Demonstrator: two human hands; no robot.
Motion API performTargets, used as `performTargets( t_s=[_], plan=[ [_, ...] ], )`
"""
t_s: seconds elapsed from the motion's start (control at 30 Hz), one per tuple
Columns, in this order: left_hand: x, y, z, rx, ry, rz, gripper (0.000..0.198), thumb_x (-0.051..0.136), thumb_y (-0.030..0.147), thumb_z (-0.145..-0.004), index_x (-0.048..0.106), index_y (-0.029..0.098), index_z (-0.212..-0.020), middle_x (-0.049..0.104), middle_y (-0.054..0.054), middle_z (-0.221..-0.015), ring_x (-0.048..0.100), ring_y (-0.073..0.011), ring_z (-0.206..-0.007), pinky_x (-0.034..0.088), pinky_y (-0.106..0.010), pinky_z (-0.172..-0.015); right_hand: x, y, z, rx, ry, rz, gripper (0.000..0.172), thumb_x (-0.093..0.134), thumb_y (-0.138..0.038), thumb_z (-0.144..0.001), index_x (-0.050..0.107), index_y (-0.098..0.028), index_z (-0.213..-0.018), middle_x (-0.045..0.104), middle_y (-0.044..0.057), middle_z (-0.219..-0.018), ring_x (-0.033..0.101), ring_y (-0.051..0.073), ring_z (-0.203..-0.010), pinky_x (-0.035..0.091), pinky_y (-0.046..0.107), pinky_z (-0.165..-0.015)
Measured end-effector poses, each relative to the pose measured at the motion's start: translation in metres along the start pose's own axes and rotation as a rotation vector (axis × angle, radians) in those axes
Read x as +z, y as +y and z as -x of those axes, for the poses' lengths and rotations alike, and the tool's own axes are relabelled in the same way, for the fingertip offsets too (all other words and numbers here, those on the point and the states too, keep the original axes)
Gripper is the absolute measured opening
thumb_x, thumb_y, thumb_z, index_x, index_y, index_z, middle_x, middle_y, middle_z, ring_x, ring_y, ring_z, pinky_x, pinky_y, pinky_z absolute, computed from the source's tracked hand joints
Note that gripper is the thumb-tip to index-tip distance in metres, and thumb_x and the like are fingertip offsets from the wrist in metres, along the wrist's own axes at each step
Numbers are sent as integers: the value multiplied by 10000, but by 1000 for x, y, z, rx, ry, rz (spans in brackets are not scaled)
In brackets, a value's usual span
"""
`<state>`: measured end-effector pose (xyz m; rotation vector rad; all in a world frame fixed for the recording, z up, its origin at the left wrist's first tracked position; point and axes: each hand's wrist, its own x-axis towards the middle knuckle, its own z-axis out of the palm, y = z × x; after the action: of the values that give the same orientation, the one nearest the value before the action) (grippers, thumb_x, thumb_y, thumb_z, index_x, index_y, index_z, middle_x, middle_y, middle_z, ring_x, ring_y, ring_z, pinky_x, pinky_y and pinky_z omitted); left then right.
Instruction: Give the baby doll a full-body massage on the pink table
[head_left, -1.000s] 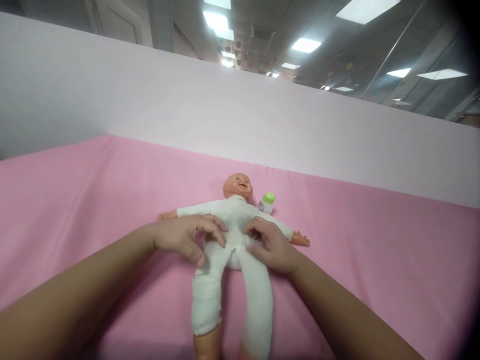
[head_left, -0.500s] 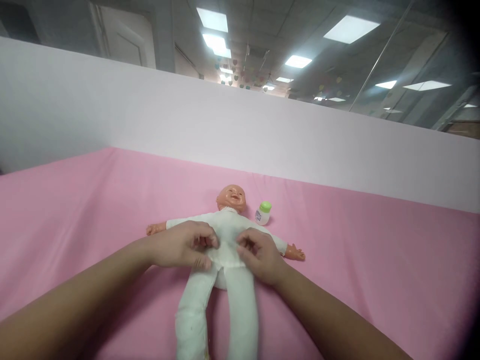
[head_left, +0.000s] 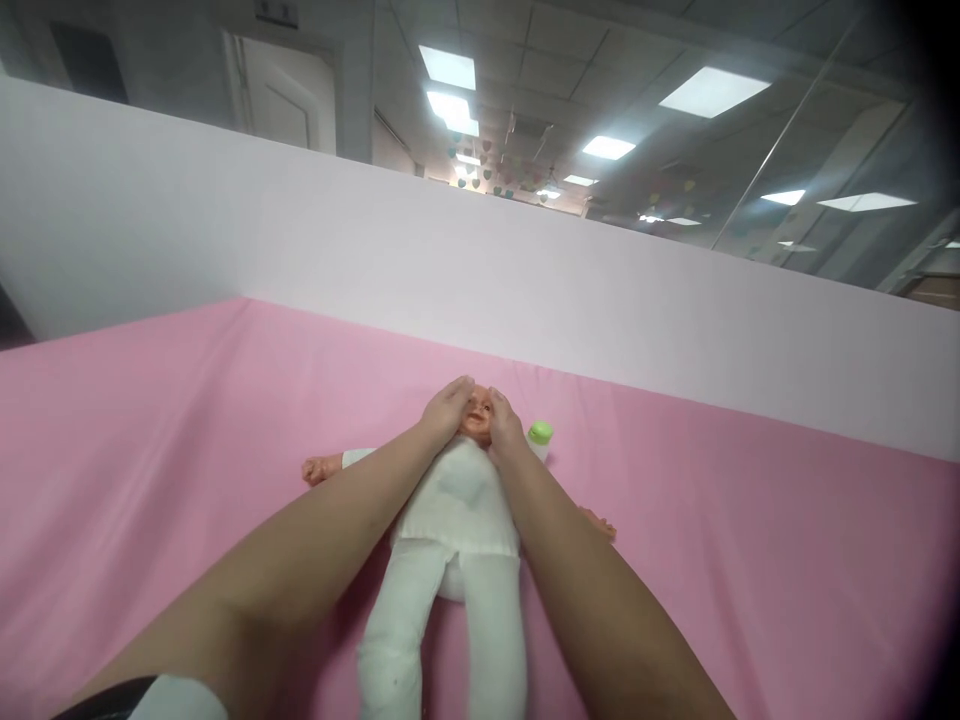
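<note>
A baby doll [head_left: 463, 505] with a plastic head and a white cloth body lies on its back, arms spread and legs towards me. My left hand [head_left: 448, 407] rests along one side of the doll's head, fingers stretched out and pointing away from me. Against the other side lies my right hand [head_left: 506, 420], its fingers also extended. Between them part of the doll's face [head_left: 478, 415] shows; the sides of the head are covered. Just right of my right hand is a small bottle with a green cap [head_left: 540, 432], its lower part half hidden by my wrist.
A pink sheet [head_left: 750, 520] covers the surface under the doll. Behind it runs a white padded wall [head_left: 600, 290]. Beyond are a glass panel, a door [head_left: 289, 100] and ceiling lights. Something black and white shows by my left elbow.
Both hands have moved from above the doll's belly up to the sides of its head. The fingers, curled before, are now straightened. The camera view has shifted slightly.
</note>
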<state>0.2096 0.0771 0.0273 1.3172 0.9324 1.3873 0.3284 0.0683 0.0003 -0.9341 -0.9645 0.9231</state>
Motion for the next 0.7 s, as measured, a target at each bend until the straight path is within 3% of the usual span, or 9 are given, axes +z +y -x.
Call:
performTargets(
  t_s=[0.13,0.3,0.53,0.7],
  plan=[
    [-11,-15,12,-85,-39,181,683,780,556,-807,652,181,-1364,693,-164,-1371,676,-295,-1245,520,-419,-1079,-1,9,17,89,18,-98,670,703,-517,-820,569,-257,-1423,639,73,-1449,648,247,-1288,556,430,-1081],
    [-21,-12,21,-155,-21,314,707,856,342,-724,623,183,-1373,722,-138,-1219,739,-242,-992,589,-401,-941,5,-1,27,128,-21,-145,776,851,-411,-707,572,-260,-1415,683,80,-1353,726,261,-1126,615,423,-982],
    [-15,-14,15,-177,25,364,603,880,259,-671,692,180,-1239,721,-76,-1061,717,-196,-866,578,-375,-903,8,-1,23,116,26,-132,712,881,-434,-698,586,-246,-1318,712,68,-1211,742,232,-992,628,408,-922],
    [-16,-17,11,-200,17,396,531,810,258,-734,704,182,-1249,746,-90,-1063,715,-215,-928,569,-387,-952,0,10,17,119,24,-172,618,785,-483,-779,602,-258,-1324,710,73,-1275,717,246,-1105,613,463,-973]
  ],
)
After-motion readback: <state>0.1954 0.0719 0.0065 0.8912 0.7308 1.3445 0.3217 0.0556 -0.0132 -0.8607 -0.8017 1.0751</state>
